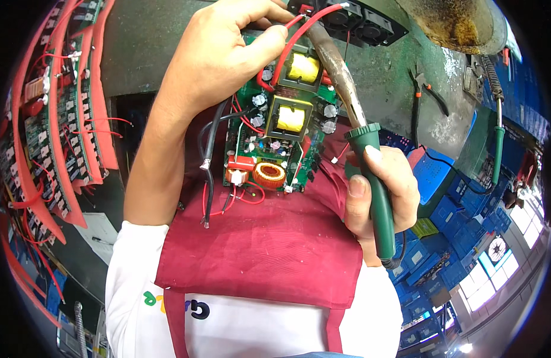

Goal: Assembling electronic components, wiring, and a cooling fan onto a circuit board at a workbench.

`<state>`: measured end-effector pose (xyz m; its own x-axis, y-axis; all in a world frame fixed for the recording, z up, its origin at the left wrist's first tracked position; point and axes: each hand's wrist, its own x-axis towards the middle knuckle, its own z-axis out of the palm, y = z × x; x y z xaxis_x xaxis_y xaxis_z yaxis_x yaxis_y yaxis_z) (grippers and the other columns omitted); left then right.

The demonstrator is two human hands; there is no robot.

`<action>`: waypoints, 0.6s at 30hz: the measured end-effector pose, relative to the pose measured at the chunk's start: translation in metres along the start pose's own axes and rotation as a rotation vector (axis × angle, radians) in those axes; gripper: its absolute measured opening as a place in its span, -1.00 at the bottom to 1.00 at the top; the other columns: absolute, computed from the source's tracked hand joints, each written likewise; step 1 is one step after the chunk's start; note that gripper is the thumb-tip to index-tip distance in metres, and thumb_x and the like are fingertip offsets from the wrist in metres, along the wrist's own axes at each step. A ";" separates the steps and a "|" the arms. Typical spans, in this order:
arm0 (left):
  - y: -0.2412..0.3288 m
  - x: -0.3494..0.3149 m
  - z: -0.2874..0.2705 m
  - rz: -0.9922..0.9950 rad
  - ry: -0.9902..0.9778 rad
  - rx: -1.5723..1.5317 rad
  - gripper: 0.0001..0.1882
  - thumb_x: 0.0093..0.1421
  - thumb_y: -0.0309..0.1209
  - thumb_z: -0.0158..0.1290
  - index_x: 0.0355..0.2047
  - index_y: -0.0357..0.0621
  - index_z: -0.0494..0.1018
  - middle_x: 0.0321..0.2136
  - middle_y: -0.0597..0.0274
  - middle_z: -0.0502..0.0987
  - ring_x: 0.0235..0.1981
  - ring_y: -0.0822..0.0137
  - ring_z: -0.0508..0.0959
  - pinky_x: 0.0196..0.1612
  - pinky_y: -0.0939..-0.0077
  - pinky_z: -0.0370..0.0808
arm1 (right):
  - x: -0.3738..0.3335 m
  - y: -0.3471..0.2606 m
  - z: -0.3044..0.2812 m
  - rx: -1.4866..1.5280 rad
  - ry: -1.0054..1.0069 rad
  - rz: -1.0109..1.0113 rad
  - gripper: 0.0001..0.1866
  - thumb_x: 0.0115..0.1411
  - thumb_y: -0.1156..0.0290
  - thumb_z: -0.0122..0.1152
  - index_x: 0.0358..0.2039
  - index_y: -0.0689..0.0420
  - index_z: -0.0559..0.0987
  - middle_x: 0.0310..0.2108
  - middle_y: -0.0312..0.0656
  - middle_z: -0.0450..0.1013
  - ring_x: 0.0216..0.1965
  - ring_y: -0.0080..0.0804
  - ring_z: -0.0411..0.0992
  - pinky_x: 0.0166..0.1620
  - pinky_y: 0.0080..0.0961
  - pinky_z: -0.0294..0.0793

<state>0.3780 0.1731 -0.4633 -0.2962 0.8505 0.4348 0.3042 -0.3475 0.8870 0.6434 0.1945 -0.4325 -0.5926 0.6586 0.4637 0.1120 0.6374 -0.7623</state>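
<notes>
My left hand point(219, 56) pinches a short red wire point(296, 22) between thumb and index finger. My right hand point(390, 191) is wrapped round the green handle of a soldering iron point(377, 206); its long, worn metal shaft points up to the red wire's end. Whether the tip touches the wire I cannot tell. Below lies a green circuit board point(266, 143) with two yellow-wound transformers point(290, 118), capacitors and a copper-wound ring coil point(269, 174). A thicker red wire point(292, 45) arches up from the board. Black wires point(209, 191) hang at its left side.
Black fans point(371, 27) sit at the board's far end. Pliers point(416, 110) lie on the bench to the right, near another green-handled soldering iron point(498, 155). Boards between pink foam sheets point(96, 89) line the left. Blue bins point(448, 209) stand at right. A metal duct point(460, 24) hangs top right.
</notes>
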 end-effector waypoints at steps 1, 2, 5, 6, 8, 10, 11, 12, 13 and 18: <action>0.019 0.003 -0.001 -0.369 -0.075 0.240 -0.75 0.21 -0.44 0.16 -0.17 -0.38 0.62 -0.16 -0.05 0.65 -0.14 0.08 0.66 0.00 0.33 0.55 | 0.000 0.000 -0.002 -0.001 0.001 0.001 -0.64 0.03 0.61 0.46 -0.10 0.35 0.67 -0.40 -0.03 0.60 -0.45 -0.24 0.54 -0.38 -0.43 0.52; 0.004 0.002 0.000 -0.363 -0.070 0.236 -0.75 0.21 -0.44 0.16 -0.17 -0.38 0.62 -0.16 -0.05 0.65 -0.14 0.08 0.66 0.00 0.33 0.55 | 0.003 -0.004 -0.005 -0.004 -0.009 -0.007 -0.64 0.03 0.60 0.46 -0.11 0.35 0.67 -0.41 -0.04 0.60 -0.46 -0.25 0.54 -0.38 -0.43 0.51; -0.029 -0.006 -0.001 0.359 0.065 -0.196 -0.75 0.21 -0.44 0.16 -0.17 -0.38 0.62 -0.17 -0.05 0.65 -0.14 0.07 0.66 0.00 0.33 0.55 | 0.003 -0.004 -0.001 0.008 -0.008 -0.025 -0.64 0.03 0.58 0.46 -0.11 0.35 0.67 -0.44 -0.06 0.58 -0.48 -0.25 0.52 -0.39 -0.43 0.51; 0.003 -0.001 -0.001 -0.005 -0.004 0.030 -0.75 0.21 -0.44 0.16 -0.18 -0.38 0.62 -0.17 -0.05 0.65 -0.14 0.06 0.66 -0.01 0.33 0.55 | 0.000 -0.002 -0.004 -0.009 -0.003 -0.037 -0.64 0.03 0.58 0.46 -0.11 0.35 0.67 -0.45 -0.07 0.58 -0.49 -0.26 0.51 -0.39 -0.43 0.51; 0.004 -0.002 -0.002 -0.366 -0.070 0.264 -0.75 0.21 -0.44 0.16 -0.18 -0.38 0.62 -0.17 -0.06 0.65 -0.14 0.06 0.66 -0.01 0.33 0.55 | 0.000 -0.002 -0.004 -0.007 -0.012 -0.034 -0.64 0.03 0.58 0.46 -0.11 0.36 0.67 -0.45 -0.06 0.57 -0.49 -0.26 0.51 -0.39 -0.43 0.51; -0.044 -0.008 0.000 0.362 0.078 -0.195 -0.75 0.21 -0.43 0.17 -0.18 -0.38 0.62 -0.17 -0.06 0.65 -0.14 0.05 0.66 -0.01 0.33 0.55 | 0.003 -0.006 -0.003 -0.006 -0.021 -0.037 -0.64 0.03 0.58 0.46 -0.11 0.36 0.67 -0.45 -0.06 0.57 -0.49 -0.26 0.51 -0.39 -0.42 0.51; -0.028 -0.007 0.001 0.356 0.072 -0.195 -0.75 0.21 -0.43 0.17 -0.18 -0.38 0.62 -0.17 -0.06 0.65 -0.14 0.05 0.66 -0.01 0.33 0.55 | -0.001 -0.001 -0.002 0.003 -0.006 -0.036 -0.63 0.03 0.58 0.46 -0.10 0.37 0.67 -0.45 -0.06 0.57 -0.48 -0.26 0.51 -0.39 -0.43 0.51; 0.002 -0.001 0.002 0.000 0.000 0.027 -0.75 0.21 -0.44 0.17 -0.18 -0.38 0.62 -0.18 -0.06 0.65 -0.14 0.06 0.66 -0.01 0.33 0.55 | -0.002 0.002 -0.003 -0.004 0.004 -0.039 -0.63 0.04 0.58 0.46 -0.10 0.37 0.67 -0.45 -0.06 0.57 -0.48 -0.26 0.51 -0.39 -0.43 0.51; 0.019 0.002 0.001 -0.358 -0.076 0.261 -0.75 0.21 -0.44 0.17 -0.18 -0.38 0.62 -0.18 -0.06 0.65 -0.14 0.06 0.66 -0.01 0.33 0.55 | -0.004 0.004 -0.004 -0.004 0.005 -0.036 -0.63 0.04 0.58 0.46 -0.10 0.37 0.67 -0.45 -0.06 0.57 -0.48 -0.26 0.51 -0.39 -0.43 0.51; 0.003 -0.001 -0.002 -0.012 -0.001 0.036 -0.75 0.21 -0.44 0.17 -0.18 -0.38 0.62 -0.18 -0.06 0.65 -0.14 0.07 0.66 -0.01 0.33 0.55 | 0.000 0.003 -0.004 0.014 -0.025 -0.039 -0.63 0.04 0.61 0.44 -0.09 0.39 0.66 -0.43 -0.04 0.58 -0.48 -0.26 0.52 -0.39 -0.42 0.52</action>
<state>0.3778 0.1707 -0.4609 -0.2992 0.8547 0.4243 0.3329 -0.3233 0.8858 0.6464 0.1980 -0.4330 -0.6160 0.6229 0.4823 0.0772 0.6570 -0.7499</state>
